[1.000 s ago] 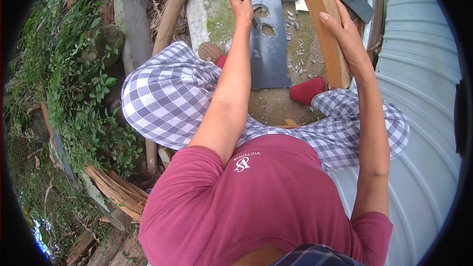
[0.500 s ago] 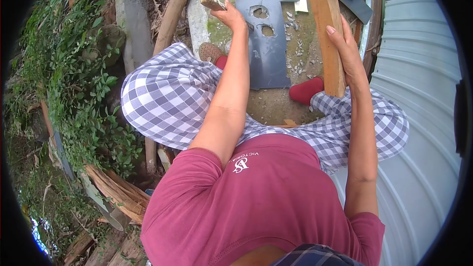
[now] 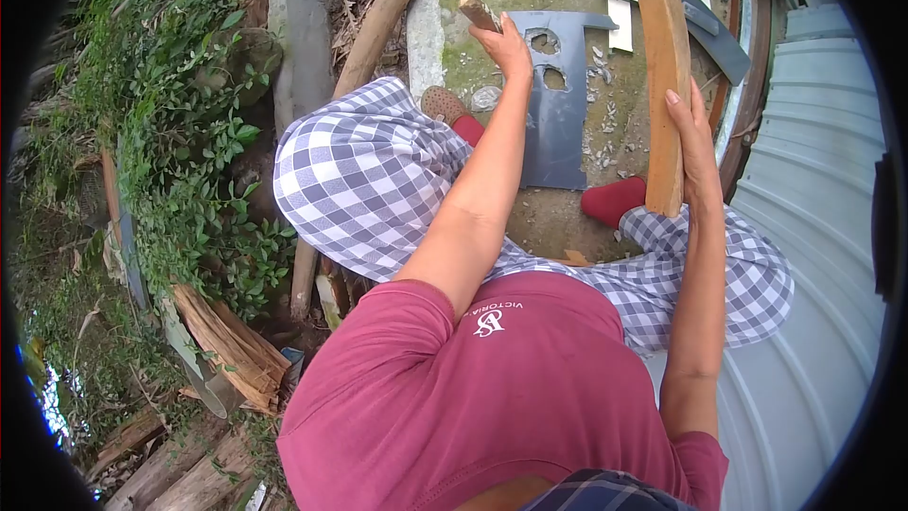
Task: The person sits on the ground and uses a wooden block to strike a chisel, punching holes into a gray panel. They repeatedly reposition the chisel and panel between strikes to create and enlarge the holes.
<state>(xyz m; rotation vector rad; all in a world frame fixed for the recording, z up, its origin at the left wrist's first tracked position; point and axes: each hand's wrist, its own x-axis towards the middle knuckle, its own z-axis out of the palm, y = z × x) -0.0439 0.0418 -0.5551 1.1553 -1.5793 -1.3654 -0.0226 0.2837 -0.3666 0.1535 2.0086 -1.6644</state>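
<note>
My left hand (image 3: 506, 45) is wrapped round a rounded wooden handle (image 3: 480, 13), whose rough end sticks out past the thumb side. The rest of that tool is hidden. My right hand (image 3: 694, 137) grips a thick, slightly curved wooden plank (image 3: 660, 85), thumb on its near face and fingers behind. The plank stands lengthwise over my right foot. Between my feet lies a dark grey sheet (image 3: 556, 137) with two ragged holes. My left hand is above its left edge, and grey broken chips (image 3: 605, 118) lie along its right side.
Corrugated metal sheeting (image 3: 804, 161) runs along my right. White and grey panels (image 3: 619, 19) lie at the back right. On the left are a long log (image 3: 383, 19), a concrete strip (image 3: 301, 38) and leafy plants (image 3: 189, 123). Split wood (image 3: 227, 345) lies lower left.
The view has shifted, so the ground and sheet appear farther right and lower. The plank's top end now shows. Both hands keep their grips.
</note>
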